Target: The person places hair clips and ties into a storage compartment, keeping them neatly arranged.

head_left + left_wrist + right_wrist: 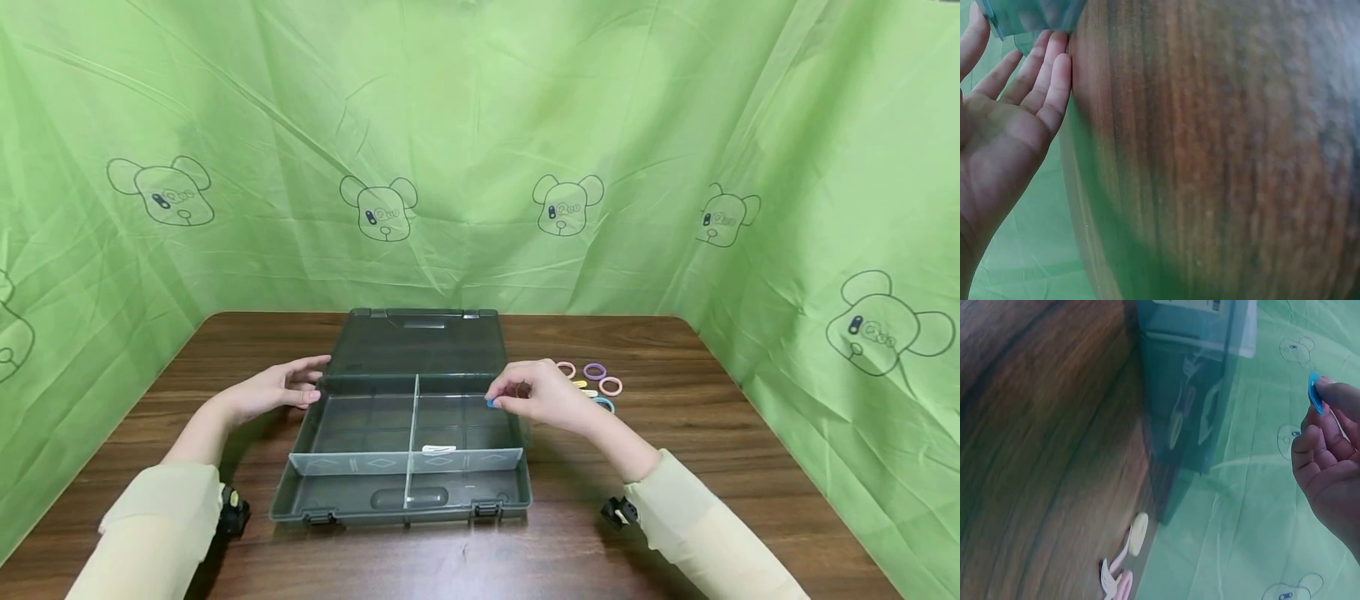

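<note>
A translucent grey compartment box (360, 417) stands on the table, its lid (420, 346) folded back. My left hand (273, 393) rests at the box's left wall. In the left wrist view, its fingers (1057, 87) lie fairly straight near the box corner (1035, 15). Over the back right compartment, my right hand (543, 396) pinches a small blue hair clip (1315, 394) between thumb and forefinger. A white hair clip (438, 450) lies in that compartment, against the front divider.
Right of the box, partly behind my right hand, are several hair ties, including a purple hair tie (595, 372) and a pink one, with a few clips (588, 393) among them. Green cloth (465, 250) hangs around the back and sides of the wooden table (675, 375).
</note>
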`<state>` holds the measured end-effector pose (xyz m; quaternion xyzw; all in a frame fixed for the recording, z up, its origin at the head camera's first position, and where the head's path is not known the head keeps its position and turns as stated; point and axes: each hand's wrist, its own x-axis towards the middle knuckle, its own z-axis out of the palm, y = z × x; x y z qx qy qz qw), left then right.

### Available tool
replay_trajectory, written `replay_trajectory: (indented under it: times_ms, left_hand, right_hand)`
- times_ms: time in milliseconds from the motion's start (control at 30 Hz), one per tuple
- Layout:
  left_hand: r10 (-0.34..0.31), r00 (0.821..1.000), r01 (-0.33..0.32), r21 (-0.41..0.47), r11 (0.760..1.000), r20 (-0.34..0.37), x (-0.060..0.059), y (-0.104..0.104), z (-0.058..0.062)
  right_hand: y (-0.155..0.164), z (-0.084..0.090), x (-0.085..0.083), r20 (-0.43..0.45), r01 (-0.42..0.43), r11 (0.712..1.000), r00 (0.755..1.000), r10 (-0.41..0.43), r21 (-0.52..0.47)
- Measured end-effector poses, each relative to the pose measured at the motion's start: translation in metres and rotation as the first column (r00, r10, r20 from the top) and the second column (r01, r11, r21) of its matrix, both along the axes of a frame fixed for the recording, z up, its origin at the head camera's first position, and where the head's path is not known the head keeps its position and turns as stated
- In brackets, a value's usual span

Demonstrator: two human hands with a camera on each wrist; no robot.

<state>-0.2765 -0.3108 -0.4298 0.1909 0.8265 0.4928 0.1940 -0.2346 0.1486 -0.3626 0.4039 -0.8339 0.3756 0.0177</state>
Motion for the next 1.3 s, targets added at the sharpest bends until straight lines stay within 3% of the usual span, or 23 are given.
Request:
replay_trajectory:
  times_ms: [300,567,833,1067,1300]
  left_hand:
    - [-0.010,0.999,0.011,-0.007,1.000,0.034,-0.005,-0.002,-0.003]
    - [-0.027,0.993,0.022,0.038,0.999,0.113,-0.007,0.000,-0.004]
    - [-0.056,0.990,0.051,0.048,0.998,0.126,-0.007,-0.003,-0.005]
    - [-0.038,0.988,0.032,0.044,0.999,0.150,-0.007,-0.004,-0.005]
    - [-0.025,0.989,0.017,0.055,0.998,0.146,-0.007,-0.004,-0.004]
  right_hand:
    - [-0.023,-0.010,-0.004,-0.023,-0.033,0.999,0.999,0.033,0.004]
    - [-0.041,-0.017,-0.007,0.068,-0.066,0.997,0.996,0.063,0.043]
    - [-0.056,-0.032,-0.018,0.076,-0.103,0.989,0.993,0.095,0.106]
    - [-0.065,-0.045,-0.027,0.089,-0.152,0.982,0.986,0.142,0.114]
    - [-0.071,-0.052,-0.033,0.108,-0.156,0.967,0.985,0.136,0.201]
